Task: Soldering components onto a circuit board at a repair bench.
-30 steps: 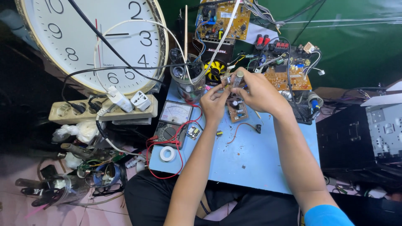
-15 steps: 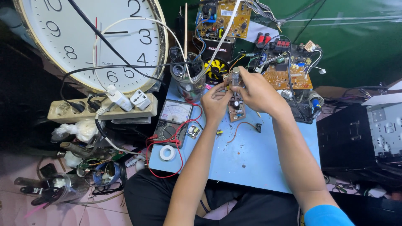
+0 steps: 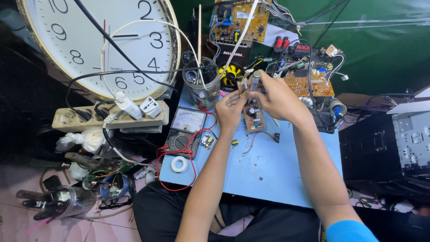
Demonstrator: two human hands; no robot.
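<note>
Forearms reach in from the near edge and meet over the far half of a light blue board (image 3: 268, 170) that lies across the person's lap. Nearest on it sits a white roll of tape (image 3: 179, 164) at the near left corner, with red leads looping round it. Just beyond is an analogue multimeter (image 3: 186, 130) with a pale dial face. Further left lie a beige power strip (image 3: 89, 118) and, past it, a large white wall clock (image 3: 98, 45).

The left hand (image 3: 230, 110) is closed, its fingertips pinching the upper edge of a small brown circuit board (image 3: 253, 117) that stands tilted on the blue surface, its near end resting there. The right hand (image 3: 277, 96) is also closed, gripping a slim silvery cylindrical part (image 3: 255, 80) just above the board's far end; whether that part is fixed to the board I cannot tell.

The small circuit board looks light, stiff and fragile: thin, with components and solder points that would suffer from pressure. It is best taken by its bare edges, as the left hand does now, not by the mounted parts.

Farther off stand a clear jar of tools (image 3: 201, 87), a larger orange circuit board (image 3: 309, 83) to the right, and another board (image 3: 239, 20) propped at the far edge.
</note>
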